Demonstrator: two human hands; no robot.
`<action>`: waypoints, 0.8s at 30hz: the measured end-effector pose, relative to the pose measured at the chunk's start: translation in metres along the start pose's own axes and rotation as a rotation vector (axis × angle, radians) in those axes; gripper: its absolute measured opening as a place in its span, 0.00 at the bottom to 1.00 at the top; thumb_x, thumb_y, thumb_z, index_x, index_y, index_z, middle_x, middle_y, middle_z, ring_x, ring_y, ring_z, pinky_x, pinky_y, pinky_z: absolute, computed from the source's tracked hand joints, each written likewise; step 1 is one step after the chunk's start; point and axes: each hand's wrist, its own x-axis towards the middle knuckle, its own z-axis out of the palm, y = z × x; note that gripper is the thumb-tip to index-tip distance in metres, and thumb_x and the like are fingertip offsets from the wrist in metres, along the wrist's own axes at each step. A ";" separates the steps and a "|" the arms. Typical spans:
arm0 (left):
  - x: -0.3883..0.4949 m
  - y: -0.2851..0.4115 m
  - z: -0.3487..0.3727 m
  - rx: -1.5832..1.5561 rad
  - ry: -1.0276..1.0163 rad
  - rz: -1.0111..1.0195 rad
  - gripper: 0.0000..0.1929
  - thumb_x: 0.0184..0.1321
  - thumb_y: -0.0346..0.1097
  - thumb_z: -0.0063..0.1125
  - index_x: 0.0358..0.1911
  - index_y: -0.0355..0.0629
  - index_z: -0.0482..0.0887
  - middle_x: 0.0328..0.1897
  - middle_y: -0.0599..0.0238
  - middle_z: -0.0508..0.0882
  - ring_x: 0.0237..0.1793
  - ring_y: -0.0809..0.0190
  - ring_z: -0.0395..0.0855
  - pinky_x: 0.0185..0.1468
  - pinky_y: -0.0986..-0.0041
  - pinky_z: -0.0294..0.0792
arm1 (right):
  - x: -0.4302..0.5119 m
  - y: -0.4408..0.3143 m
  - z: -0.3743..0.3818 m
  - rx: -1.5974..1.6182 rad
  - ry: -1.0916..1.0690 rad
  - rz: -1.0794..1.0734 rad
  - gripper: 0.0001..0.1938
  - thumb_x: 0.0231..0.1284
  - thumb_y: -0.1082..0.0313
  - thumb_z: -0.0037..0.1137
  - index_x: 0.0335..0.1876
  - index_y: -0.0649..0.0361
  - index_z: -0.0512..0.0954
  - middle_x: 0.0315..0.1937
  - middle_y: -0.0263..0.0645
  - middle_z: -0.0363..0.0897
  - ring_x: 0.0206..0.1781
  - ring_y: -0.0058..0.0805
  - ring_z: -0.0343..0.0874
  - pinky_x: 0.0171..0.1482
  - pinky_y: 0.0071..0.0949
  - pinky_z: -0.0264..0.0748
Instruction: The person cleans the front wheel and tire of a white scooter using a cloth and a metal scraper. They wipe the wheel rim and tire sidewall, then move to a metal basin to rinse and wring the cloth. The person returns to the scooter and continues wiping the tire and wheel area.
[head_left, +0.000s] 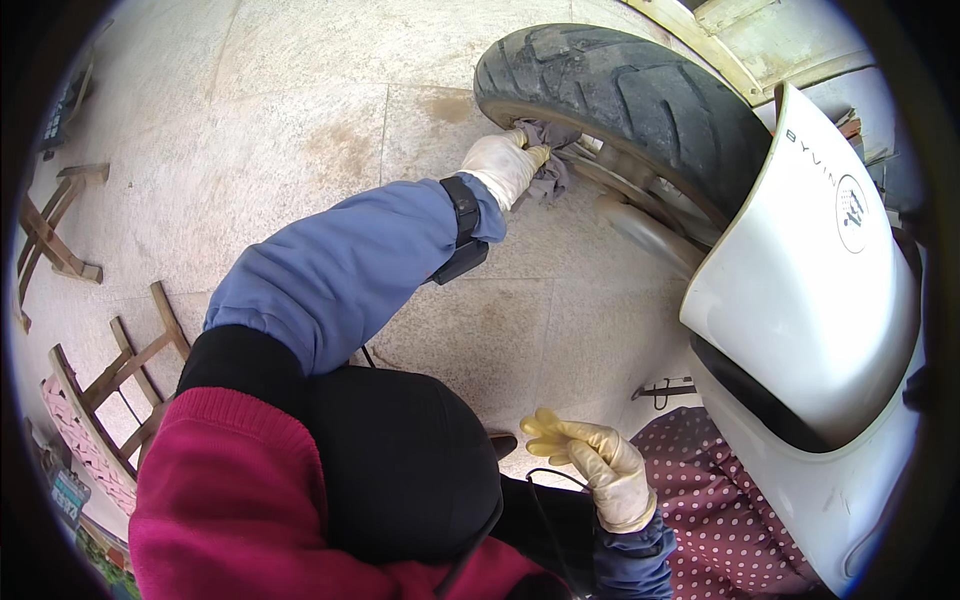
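My left hand (504, 161), in a whitish glove, grips a crumpled grey cloth (551, 169). It holds the cloth against the rim side of a scooter's wheel, just below the black treaded tyre (600, 90). Part of the cloth hangs loose under the fingers, and the fingertips are partly hidden in it. My right hand (611, 472), in a yellowed glove, hovers low near my knee. Its fingers are loosely bent and apart, with nothing seen in them. Beyond it is the scooter's glossy white mudguard (817, 247), which bears writing and a round emblem.
A silver pipe-like part (649, 229) runs beside the wheel. Maroon polka-dot fabric (697, 480) hangs below the white body panel (795, 510). Wooden stools (127, 367) lie on the stone-tiled floor (300, 135) at left. A pale wooden door (780, 37) stands behind the tyre.
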 end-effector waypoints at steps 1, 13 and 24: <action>0.003 -0.003 0.004 -0.101 -0.001 -0.002 0.12 0.64 0.38 0.58 0.44 0.38 0.83 0.26 0.64 0.83 0.21 0.68 0.77 0.23 0.74 0.70 | 0.002 0.003 -0.002 0.000 0.009 -0.010 0.13 0.70 0.77 0.40 0.55 0.72 0.72 0.55 0.60 0.75 0.54 0.43 0.81 0.54 0.26 0.77; 0.048 -0.014 0.025 -0.763 -0.387 -0.826 0.20 0.66 0.54 0.52 0.48 0.46 0.76 0.41 0.61 0.83 0.37 0.54 0.83 0.40 0.58 0.75 | 0.039 0.031 -0.011 -0.071 0.165 -0.043 0.14 0.72 0.72 0.41 0.56 0.71 0.72 0.53 0.55 0.79 0.51 0.37 0.82 0.50 0.24 0.77; 0.087 -0.055 0.064 -0.276 -0.669 -0.286 0.16 0.65 0.49 0.53 0.42 0.43 0.77 0.29 0.65 0.80 0.30 0.60 0.78 0.34 0.65 0.73 | 0.040 0.047 0.004 -0.004 0.145 0.084 0.15 0.71 0.74 0.43 0.59 0.71 0.71 0.55 0.50 0.78 0.54 0.32 0.81 0.54 0.22 0.74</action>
